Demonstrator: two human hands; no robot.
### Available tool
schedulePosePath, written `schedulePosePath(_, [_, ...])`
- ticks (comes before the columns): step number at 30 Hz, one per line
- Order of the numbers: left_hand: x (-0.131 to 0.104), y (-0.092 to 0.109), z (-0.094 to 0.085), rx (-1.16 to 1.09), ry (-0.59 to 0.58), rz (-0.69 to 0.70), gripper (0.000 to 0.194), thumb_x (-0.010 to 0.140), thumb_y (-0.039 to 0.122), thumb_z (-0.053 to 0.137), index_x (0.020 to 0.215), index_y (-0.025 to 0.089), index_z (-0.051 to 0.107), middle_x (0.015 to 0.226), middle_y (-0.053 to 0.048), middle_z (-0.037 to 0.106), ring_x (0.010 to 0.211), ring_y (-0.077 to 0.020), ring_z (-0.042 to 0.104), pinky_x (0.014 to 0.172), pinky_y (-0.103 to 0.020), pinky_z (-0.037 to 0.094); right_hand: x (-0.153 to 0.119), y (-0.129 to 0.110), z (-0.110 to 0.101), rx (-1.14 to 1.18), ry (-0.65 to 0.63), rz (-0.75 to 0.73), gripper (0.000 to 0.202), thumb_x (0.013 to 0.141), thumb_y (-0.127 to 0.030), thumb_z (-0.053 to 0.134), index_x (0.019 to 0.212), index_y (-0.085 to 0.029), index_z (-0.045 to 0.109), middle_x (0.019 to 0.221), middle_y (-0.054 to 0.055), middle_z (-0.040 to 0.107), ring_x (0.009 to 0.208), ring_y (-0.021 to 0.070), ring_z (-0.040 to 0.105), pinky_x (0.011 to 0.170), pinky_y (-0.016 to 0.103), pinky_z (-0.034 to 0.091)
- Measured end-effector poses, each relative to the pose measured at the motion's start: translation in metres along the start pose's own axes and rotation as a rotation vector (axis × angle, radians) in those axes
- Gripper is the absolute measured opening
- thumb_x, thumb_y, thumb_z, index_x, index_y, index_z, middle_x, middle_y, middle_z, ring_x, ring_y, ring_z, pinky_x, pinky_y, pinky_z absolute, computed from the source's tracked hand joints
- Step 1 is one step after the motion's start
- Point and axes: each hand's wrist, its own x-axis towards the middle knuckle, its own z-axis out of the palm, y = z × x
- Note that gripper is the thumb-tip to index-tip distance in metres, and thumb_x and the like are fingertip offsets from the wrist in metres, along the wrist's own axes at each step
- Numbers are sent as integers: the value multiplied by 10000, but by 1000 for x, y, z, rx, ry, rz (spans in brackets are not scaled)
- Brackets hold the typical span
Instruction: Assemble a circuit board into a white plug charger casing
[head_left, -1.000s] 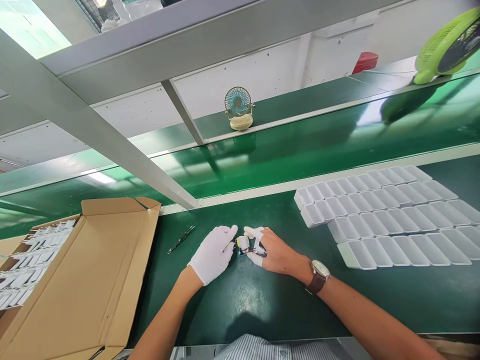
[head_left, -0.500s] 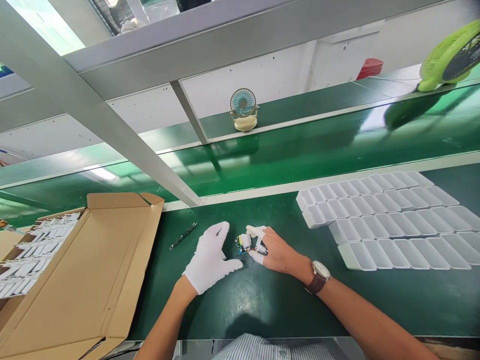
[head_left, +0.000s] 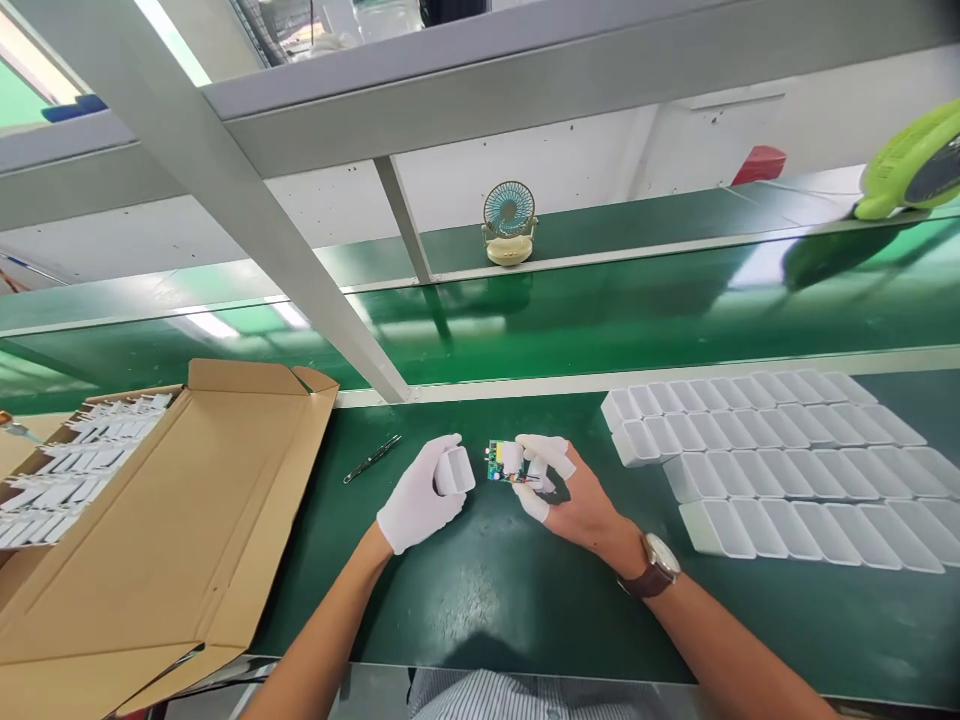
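In a white glove, my left hand [head_left: 417, 502] is closed around a small white plastic housing [head_left: 455, 471], its open end turned toward the right. My right hand [head_left: 571, 494], with white covers on the fingertips and a wristwatch, grips a small green circuit board [head_left: 505, 462] carrying a yellow component and a white block. Board and housing face each other with a short gap between them. Part of what sits inside my right fingers is hidden. Black tweezers [head_left: 373, 459] lie on the green table left of my left hand.
Rows of empty white housings [head_left: 780, 465] stand on the right of the table [head_left: 465, 610]. An open cardboard box [head_left: 172, 530] with white parts takes up the left. Behind are a metal frame post [head_left: 285, 240], a small fan [head_left: 509, 222] and a green fan [head_left: 911, 165].
The open end of the white housing now shows in my left hand; earlier no housing was visible there. My right hand has turned the circuit board so its components show more. The view has shifted slightly.
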Motion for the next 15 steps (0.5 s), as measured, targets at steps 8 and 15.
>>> schedulePosePath(8, [18,-7,35,-127,-29,207,371,728,163,665,1065,190,512,900,-10,598,751,-162,579,690,-315,504,-4,-8,-5,-41,-58,-136,681,890,-147,660,1512,-285,419,1208,113,630,1088,273,623,964,495,545])
schedulePosePath(15, [13,-16,34,-162,2,236,583,735,167,699,1293,207,534,1198,-102,567,1054,-237,626,892,-398,560,-6,-11,0,-79,-122,-141,710,892,-123,659,1524,-298,386,1152,93,643,1034,260,620,954,498,533])
